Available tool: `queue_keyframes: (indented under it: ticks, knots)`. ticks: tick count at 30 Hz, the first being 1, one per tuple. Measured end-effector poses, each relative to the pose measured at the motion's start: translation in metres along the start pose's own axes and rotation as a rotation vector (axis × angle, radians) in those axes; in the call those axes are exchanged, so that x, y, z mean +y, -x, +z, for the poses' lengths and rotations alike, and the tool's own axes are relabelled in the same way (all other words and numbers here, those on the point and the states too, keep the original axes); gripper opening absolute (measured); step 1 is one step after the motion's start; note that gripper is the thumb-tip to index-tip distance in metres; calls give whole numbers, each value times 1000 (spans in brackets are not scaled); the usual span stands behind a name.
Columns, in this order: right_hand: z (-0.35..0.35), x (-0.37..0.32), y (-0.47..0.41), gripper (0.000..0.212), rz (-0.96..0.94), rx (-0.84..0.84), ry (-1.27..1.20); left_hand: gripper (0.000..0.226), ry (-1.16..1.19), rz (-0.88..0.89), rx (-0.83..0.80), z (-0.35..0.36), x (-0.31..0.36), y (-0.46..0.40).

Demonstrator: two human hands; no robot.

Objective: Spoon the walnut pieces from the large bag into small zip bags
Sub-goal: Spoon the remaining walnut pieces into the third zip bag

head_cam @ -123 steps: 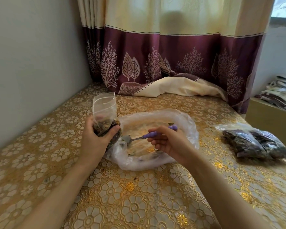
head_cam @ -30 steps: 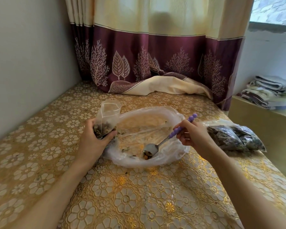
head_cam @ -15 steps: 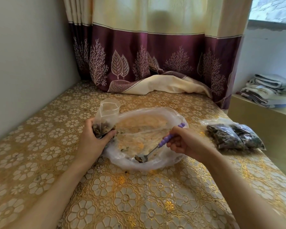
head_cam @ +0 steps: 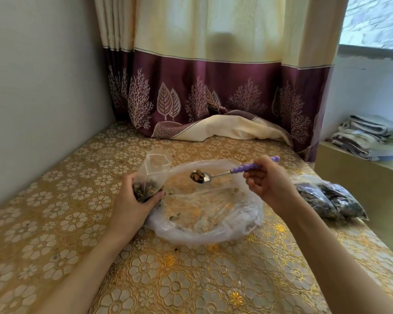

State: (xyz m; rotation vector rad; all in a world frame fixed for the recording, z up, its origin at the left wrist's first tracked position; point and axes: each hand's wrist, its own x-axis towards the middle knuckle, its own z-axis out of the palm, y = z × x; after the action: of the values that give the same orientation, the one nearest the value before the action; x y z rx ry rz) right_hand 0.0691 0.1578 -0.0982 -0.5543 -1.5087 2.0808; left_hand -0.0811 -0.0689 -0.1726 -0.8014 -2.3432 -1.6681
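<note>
Gold floral embossed cloth (head_cam: 191, 279) covers the surface, which runs back to a cream and maroon leaf-print curtain (head_cam: 213, 87) along its far edge and a plain grey wall (head_cam: 43, 87) on its left edge; folded towels (head_cam: 368, 141) lie on a ledge beyond the right edge. At the middle, the nearly empty large clear plastic bag (head_cam: 213, 211) lies spread flat. The left hand (head_cam: 134, 205) grips the small clear zip bag (head_cam: 153, 175) upright at that bag's left rim, mouth open. The right hand (head_cam: 268, 182) pinches the purple-handled metal spoon (head_cam: 227, 174), loaded with walnut pieces (head_cam: 196, 175), above the large bag. Keeping the bowl level until it is inside the mouth, then tipping slowly, should avoid spills. Filled dark zip bags (head_cam: 331, 202) rest near the right edge.
</note>
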Motion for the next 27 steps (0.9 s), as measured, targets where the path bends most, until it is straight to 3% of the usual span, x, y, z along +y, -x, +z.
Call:
queue_keyframes:
  ticks: [6,10,14,18,21,27]
  knots:
    - [41,-26,-4,44,-142,-74,41,50,7,23,-4,0,1,1]
    - [71,-33,-4,46,-239,-119,242,53,5,30,-15,1,0,2]
    - [100,-34,1,32,-507,-208,553,55,7,58,-15,1,-2,2]
    - [113,-31,5,27,-678,-281,707,56,3,76,-11,0,0,2]
    - [107,-30,6,23,-687,-228,679,55,-1,79,-7,1,0,2]
    - [72,-31,11,27,-563,-37,273,53,26,70,-22,1,-1,2]
